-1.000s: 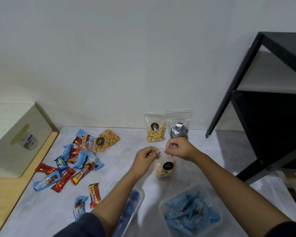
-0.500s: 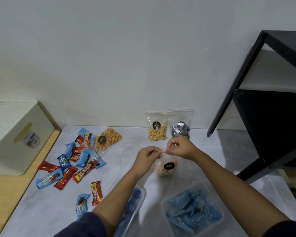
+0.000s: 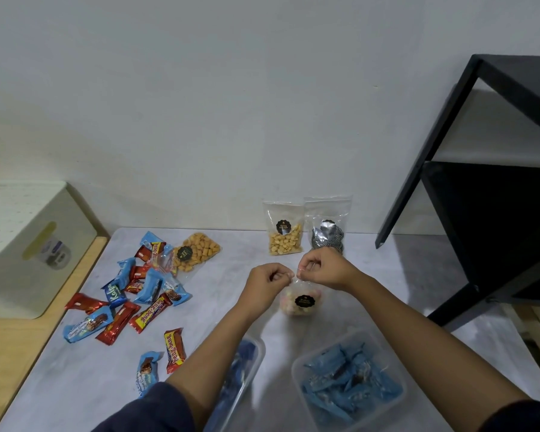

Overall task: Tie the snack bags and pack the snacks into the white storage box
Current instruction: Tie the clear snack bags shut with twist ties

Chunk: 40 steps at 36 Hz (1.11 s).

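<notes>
A small clear bag of pastel snacks [image 3: 300,302] with a black label stands on the grey table [image 3: 231,251]. My left hand [image 3: 267,280] and my right hand [image 3: 323,268] both pinch its top, close together above it. Two clear snack bags lean on the wall behind: one with yellow nuts [image 3: 285,232], one with dark foil pieces [image 3: 328,229]. A third bag of orange snacks [image 3: 195,251] lies flat to the left. The white storage box [image 3: 25,244] stands at the far left on a wooden surface.
Several red and blue wrapped bars [image 3: 128,294] lie scattered on the left of the table. Two clear tubs with blue packets sit near me, one [image 3: 349,381] at right, another [image 3: 240,369] partly under my left forearm. A black shelf frame [image 3: 480,182] stands at right.
Both hands stay at the top of the small bag, with only slight finger movement. The camera view has shifted a little.
</notes>
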Available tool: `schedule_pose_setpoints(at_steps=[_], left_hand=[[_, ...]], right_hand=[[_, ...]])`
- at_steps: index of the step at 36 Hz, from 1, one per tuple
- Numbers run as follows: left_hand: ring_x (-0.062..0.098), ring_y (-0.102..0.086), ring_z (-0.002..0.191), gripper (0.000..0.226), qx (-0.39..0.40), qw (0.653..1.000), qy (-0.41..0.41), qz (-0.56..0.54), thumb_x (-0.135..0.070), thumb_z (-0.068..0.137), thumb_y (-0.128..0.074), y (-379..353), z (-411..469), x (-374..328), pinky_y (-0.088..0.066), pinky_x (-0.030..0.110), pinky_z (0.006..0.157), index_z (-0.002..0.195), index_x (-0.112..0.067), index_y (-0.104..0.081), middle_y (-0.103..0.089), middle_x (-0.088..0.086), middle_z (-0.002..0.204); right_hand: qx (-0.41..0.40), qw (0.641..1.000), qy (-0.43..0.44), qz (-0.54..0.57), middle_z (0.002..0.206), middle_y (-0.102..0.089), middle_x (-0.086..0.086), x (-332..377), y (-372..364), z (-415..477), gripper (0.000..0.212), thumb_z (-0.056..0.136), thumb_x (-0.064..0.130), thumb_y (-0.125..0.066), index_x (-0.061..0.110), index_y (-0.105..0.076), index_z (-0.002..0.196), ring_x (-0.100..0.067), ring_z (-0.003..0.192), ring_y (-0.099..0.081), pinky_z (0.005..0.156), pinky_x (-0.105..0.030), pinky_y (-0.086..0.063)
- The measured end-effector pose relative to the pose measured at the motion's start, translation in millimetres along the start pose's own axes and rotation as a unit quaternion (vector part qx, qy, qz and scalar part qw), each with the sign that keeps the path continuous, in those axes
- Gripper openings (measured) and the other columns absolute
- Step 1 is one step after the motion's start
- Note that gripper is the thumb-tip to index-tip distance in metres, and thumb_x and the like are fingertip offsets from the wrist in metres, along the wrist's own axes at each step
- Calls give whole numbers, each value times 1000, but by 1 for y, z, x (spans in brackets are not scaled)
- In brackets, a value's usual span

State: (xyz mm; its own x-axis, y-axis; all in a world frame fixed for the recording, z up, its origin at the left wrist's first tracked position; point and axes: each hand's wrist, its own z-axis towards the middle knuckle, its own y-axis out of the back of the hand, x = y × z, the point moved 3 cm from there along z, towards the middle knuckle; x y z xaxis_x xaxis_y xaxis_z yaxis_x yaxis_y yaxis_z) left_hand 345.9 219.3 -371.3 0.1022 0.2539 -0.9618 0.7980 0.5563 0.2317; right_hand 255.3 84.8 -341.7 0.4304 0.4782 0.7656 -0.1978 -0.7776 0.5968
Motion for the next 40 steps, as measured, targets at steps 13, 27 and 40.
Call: schedule_pose_setpoints(at_steps=[13,27,40], left_hand=[[22,-61,80,14,0,1000,-15,21,0,82,-61,6,-2,-1,-52,40,81,85,-10,-71,-69,14,83],[2,-54,60,8,-20,1000,-12,-5,-6,86,-62,13,2,2,-45,11,64,84,-6,-70,-64,3,68],[16,-51,70,7,21,1000,-12,4,-11,78,-62,10,6,5,-46,33,75,77,-16,-66,-59,3,71]], right_hand=[[-32,993,-25,-110,68,-62,14,11,-5,-3,8,70,32,-68,32,-63,63,-7,76,-61,88,-37,-46],[-6,998,-48,-28,66,-64,8,-1,10,-4,14,75,18,-74,26,-69,66,-4,64,-56,76,-31,-51],[-14,998,-28,-49,81,-71,-1,4,1,-8,4,77,21,-69,24,-70,74,-9,75,-61,73,-28,-51]])
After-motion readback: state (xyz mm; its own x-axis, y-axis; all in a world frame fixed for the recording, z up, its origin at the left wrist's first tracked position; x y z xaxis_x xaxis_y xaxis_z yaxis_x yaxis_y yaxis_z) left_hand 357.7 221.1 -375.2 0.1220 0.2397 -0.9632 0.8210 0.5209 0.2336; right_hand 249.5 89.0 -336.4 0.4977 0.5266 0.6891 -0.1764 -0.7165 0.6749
